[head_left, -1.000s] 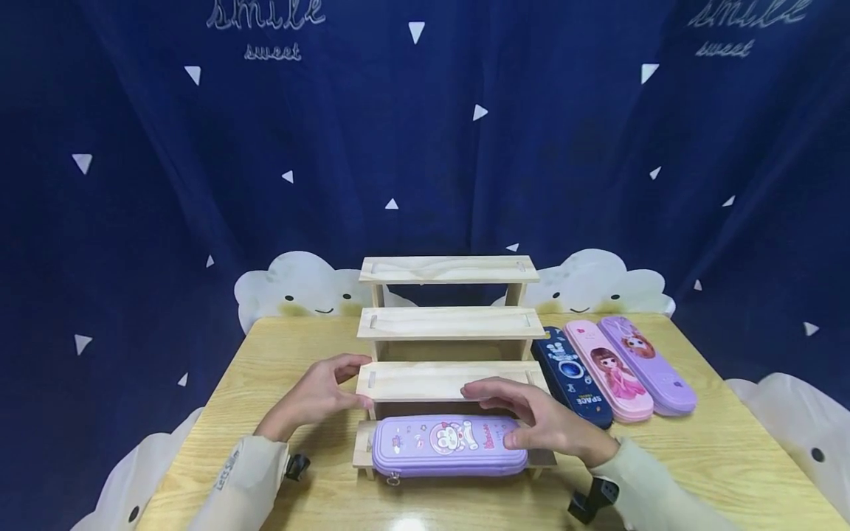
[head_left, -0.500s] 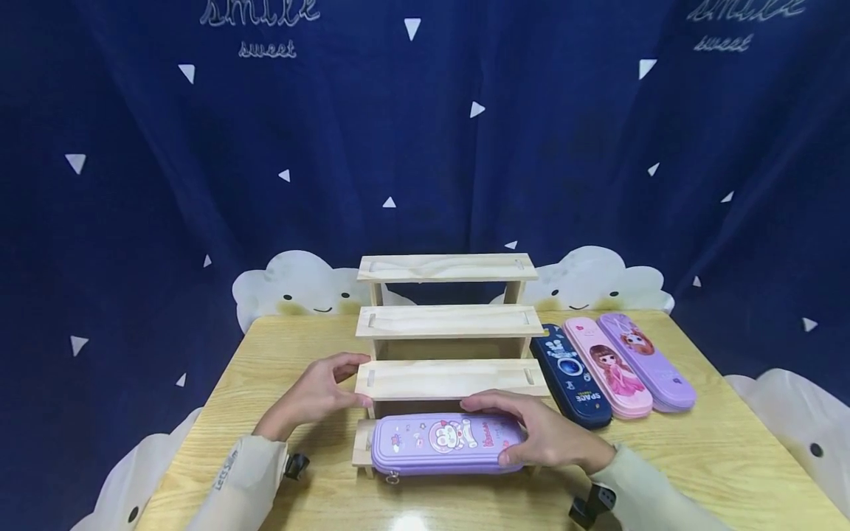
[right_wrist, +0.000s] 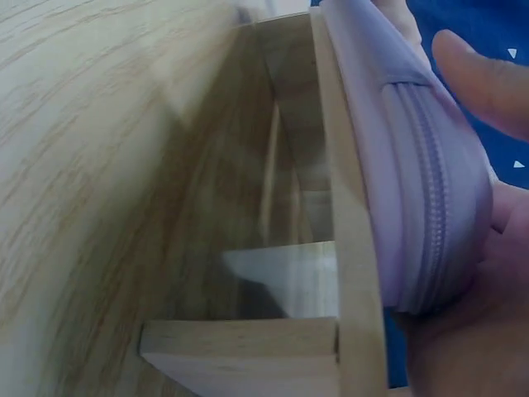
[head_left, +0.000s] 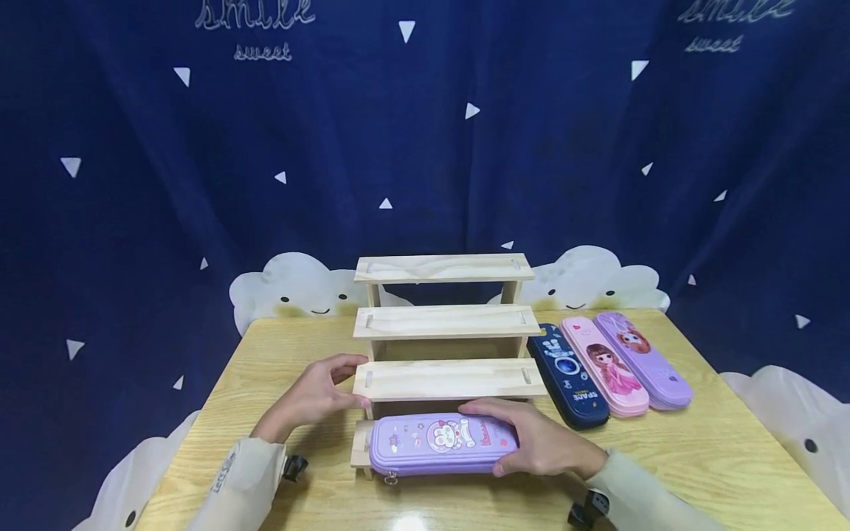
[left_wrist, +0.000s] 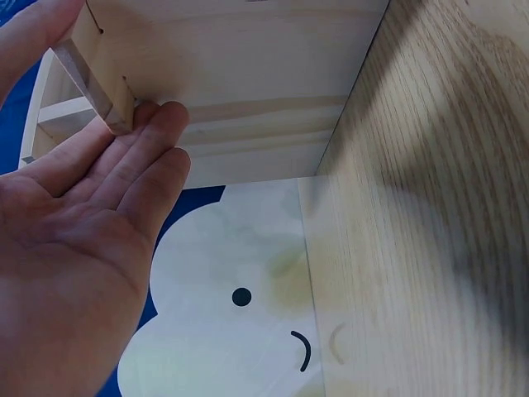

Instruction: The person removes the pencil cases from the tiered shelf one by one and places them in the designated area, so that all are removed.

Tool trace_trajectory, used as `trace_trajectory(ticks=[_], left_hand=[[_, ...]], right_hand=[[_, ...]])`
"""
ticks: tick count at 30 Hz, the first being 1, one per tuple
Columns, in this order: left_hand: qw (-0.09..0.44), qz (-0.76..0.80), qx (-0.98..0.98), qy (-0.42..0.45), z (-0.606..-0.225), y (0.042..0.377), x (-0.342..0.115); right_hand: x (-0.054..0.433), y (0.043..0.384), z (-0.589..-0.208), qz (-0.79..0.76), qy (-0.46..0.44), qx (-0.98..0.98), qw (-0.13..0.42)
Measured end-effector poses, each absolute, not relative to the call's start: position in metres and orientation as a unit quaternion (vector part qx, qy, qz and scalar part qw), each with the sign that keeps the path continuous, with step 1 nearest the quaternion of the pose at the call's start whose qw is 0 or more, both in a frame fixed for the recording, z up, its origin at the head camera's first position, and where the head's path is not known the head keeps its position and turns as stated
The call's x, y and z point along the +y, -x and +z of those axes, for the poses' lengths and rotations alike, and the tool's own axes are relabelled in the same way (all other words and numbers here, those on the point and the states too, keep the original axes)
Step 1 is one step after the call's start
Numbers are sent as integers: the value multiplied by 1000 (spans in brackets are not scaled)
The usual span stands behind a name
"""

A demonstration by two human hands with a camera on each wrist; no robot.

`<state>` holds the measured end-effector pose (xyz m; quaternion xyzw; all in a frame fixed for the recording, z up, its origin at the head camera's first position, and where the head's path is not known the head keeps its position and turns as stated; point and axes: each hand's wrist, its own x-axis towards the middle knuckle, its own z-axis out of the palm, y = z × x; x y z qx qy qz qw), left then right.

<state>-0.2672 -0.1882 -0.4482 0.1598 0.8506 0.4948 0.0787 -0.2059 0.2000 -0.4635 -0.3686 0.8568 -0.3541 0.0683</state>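
A wooden step rack (head_left: 448, 379) stands on the table with its steps rising toward the back. My left hand (head_left: 311, 392) grips the left end of its second step from the bottom; in the left wrist view the thumb and fingers lie on either side of the board's end. A purple pencil case (head_left: 415, 442) with a bunny print lies lengthwise on the lowest step, zip pull at its front left. Across its right end my right hand (head_left: 547, 441) holds it, thumb at the front edge and fingers at the back. That hand hides the case's right end.
To the right of the rack lie a dark blue space pencil case (head_left: 569, 376), a pink one (head_left: 607, 367) with a doll print and a second purple one (head_left: 644, 361). Behind the wooden table (head_left: 285, 346) hangs a dark blue curtain (head_left: 425, 133) with cloud shapes.
My right hand has moved slightly left and closed round the case's right end; its thumb has gone from the top to the front edge. The left hand keeps its place on the rack.
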Motion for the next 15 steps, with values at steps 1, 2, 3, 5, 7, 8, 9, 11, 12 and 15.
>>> trace_trajectory(ticks=[1,2,3,5,7,8,9,11,12,15], left_hand=[[79,495,850,-161,-449,267,-188],[79,497,849,-162,-449,267,-189],[79,497,848,-163,-450,267,-189],[78,497,848,-165,-450,267,-189],[77,498,848,-165,-451,267,-189],[77,498,848,-165,-451,267,-189],[76,497,849,-165,-451,267,-189],[77,496,849,-166,-450,267,-189],[77,497,848,-166,-450,267,-189],[77,496,849,-168,-449,268,-188]], right_hand=[[200,206,-464,-353,368,858,68],[199,206,-465,-351,367,859,69],[199,206,-465,-350,366,860,70],[200,206,-466,-349,362,861,75],[200,207,-466,-348,358,862,81],[201,207,-466,-348,356,863,84],[201,208,-466,-348,354,864,87],[201,208,-466,-346,350,866,90],[202,208,-466,-346,348,867,90],[201,208,-468,-363,340,863,88]])
